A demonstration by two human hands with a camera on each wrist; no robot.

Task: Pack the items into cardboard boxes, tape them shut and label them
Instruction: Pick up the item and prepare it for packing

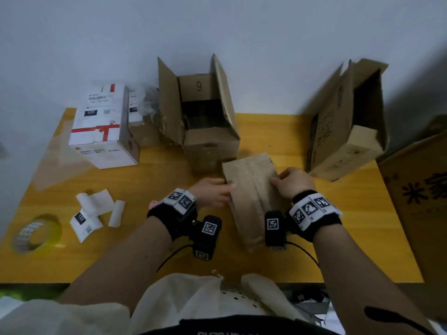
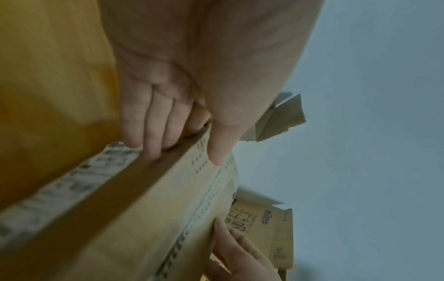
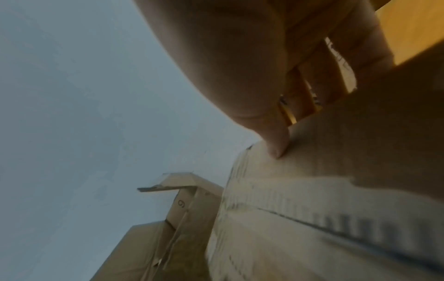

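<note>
- Both hands hold a flat brown cardboard piece (image 1: 251, 197) just above the yellow counter (image 1: 150, 180), at the near middle; it looks like a folded-flat box or padded mailer, and I cannot tell which.
- The left hand (image 1: 212, 193) grasps its left edge: in the left wrist view, fingers (image 2: 153, 133) curl under the edge and the thumb presses on top.
- The right hand (image 1: 294, 183) grasps the right edge, thumb tip pressing the top face, fingers (image 3: 336, 76) curled behind.
- The piece is long and narrow, with a raised seam down its middle and rows of small printed marks along the seam and far end. Its surface is creased and worn.
- Just beyond it stands an open box (image 1: 208, 117) marked "9", flaps up, one flap torn.
- To do this step well, I judge the hands should keep opposite edges pinched, then push them together so the piece opens squarely, without tearing the seam.
- A tape roll (image 1: 36, 233) and labels (image 1: 96, 213) lie to the left, near a white box (image 1: 104, 126); another open box (image 1: 348, 119) leans at the right.
</note>
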